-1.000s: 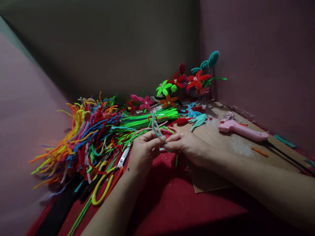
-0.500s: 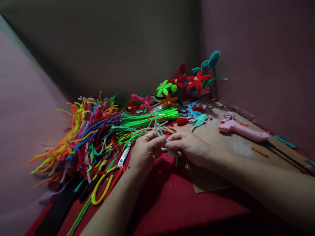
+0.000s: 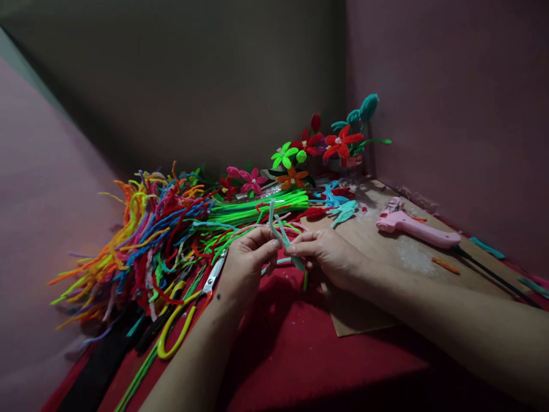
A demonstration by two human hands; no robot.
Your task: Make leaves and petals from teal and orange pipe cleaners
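A pale blue-green pipe cleaner, bent so that two ends stick up, is pinched between my two hands above the red cloth. My left hand grips it with thumb and forefinger from the left. From the right, my right hand pinches its lower part, where the strands lie close together. Some of my fingers hide how the lower end is folded. Just left of my left wrist lie scissors with yellow and red handles.
A heap of multicoloured pipe cleaners lies at left, beside a green bundle. Pipe-cleaner flowers stand at the back. A pink glue gun with a black cord rests on a brown board at right.
The fingers have shifted slightly on the pipe cleaner, and more of its middle shows between my hands. The whole view has moved a little.
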